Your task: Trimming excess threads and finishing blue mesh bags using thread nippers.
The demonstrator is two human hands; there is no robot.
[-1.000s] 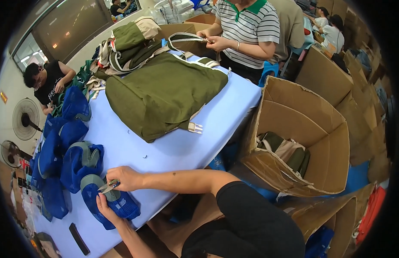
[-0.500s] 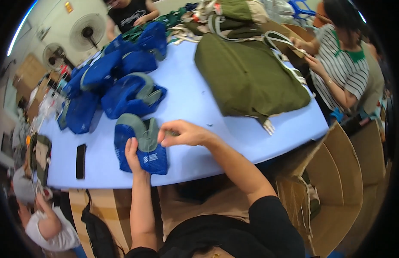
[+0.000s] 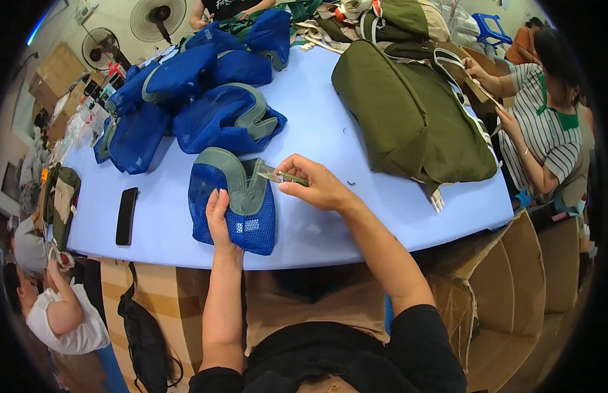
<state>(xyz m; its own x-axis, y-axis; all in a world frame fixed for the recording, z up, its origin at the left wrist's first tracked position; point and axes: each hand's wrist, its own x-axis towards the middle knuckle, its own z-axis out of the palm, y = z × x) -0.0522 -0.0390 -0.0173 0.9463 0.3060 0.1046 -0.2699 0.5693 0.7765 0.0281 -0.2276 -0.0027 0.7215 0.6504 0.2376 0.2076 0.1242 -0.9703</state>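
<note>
A blue mesh bag with grey-green curved trim (image 3: 250,229) lies near the table's front edge. My left hand (image 3: 219,216) grips it at its left side, thumb and fingers along the mesh. My right hand (image 3: 312,185) is closed around small thread snips (image 3: 276,174), whose metal blades point left at the upper right part of the trim. Behind them sit several more blue bags with similar trim (image 3: 209,118). A black phone (image 3: 126,216) lies to the left on the pale table cover (image 3: 317,229).
An olive bag (image 3: 408,114) and strapped bags (image 3: 408,19) lie right and behind. A co-worker in stripes (image 3: 539,141) works at the right, another (image 3: 232,10) at the back, a person in white (image 3: 65,314) at lower left. Open cartons (image 3: 500,288) stand right; fans (image 3: 158,19) stand behind.
The view has turned toward the table's left and middle. My left hand still holds the bag; the snips in my right hand have shifted slightly away from its fingers, toward the trim.
</note>
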